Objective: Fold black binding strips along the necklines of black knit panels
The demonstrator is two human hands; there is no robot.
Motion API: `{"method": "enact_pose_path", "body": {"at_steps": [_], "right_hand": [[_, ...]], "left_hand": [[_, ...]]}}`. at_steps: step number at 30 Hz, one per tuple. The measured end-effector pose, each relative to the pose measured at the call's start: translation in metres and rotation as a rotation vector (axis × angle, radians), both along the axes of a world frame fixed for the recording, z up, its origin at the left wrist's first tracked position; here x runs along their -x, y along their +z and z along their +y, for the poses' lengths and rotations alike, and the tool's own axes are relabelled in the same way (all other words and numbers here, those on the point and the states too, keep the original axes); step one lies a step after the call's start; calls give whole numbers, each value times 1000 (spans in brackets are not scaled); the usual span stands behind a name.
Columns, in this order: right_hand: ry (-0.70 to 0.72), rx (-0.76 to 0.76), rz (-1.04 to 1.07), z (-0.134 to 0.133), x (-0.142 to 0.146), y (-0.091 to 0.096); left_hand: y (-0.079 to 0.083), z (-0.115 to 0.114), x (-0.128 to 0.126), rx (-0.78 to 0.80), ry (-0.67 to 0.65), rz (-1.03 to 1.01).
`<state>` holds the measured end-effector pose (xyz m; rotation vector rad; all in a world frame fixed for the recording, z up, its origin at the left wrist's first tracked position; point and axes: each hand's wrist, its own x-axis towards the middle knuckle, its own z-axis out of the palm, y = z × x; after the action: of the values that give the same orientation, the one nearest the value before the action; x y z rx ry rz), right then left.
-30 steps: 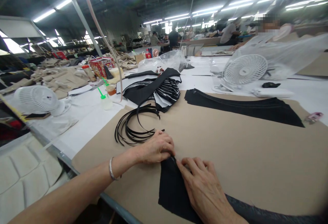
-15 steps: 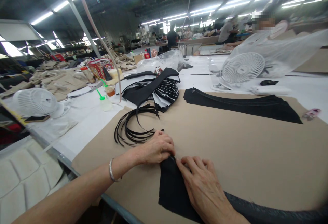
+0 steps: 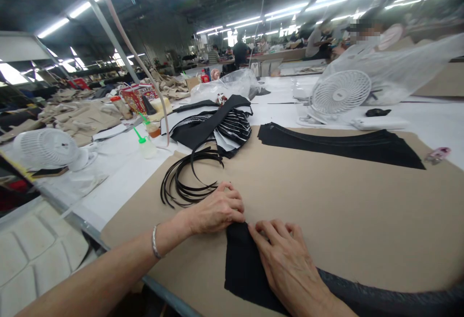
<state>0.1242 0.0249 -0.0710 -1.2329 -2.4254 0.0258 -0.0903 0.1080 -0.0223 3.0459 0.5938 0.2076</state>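
A black fabric piece (image 3: 241, 264) lies on the tan sheet (image 3: 348, 210) in front of me, its long curved strip running off to the right. My left hand (image 3: 219, 208) is at its upper end, fingers curled and pinched at the edge; the fingertips are partly hidden. Spread flat over the same piece is my right hand (image 3: 290, 259), with the index fingertip near the upper edge and the wrist across the strip. Just beyond my left hand rests a loose bundle of thin black strips (image 3: 177, 181).
A stack of black curved panels (image 3: 337, 145) lies at the back right, near a pink clip (image 3: 438, 154). Behind the strips is a pile of black pieces (image 3: 213, 123). White fans (image 3: 340, 92) stand on both sides, and green-tipped bottles (image 3: 145, 145) at left. People sit farther back.
My left hand has shifted slightly left off the corner, showing more of the piece's top edge. My right hand stays in place on the fabric. The whole view has shifted a little.
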Motion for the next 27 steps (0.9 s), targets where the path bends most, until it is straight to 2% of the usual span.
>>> {"method": "enact_pose_path", "body": {"at_steps": [13,20,27], "right_hand": [[5,7,-67,0,1,6],[16,-8,-64,2,1,7],[17,-27,-83,1,1,8]], "left_hand": [[6,-11,2,-245,-86,101],[6,-14,10,-249,-67,154],[1,-11,23,-252,-29,65]]}}
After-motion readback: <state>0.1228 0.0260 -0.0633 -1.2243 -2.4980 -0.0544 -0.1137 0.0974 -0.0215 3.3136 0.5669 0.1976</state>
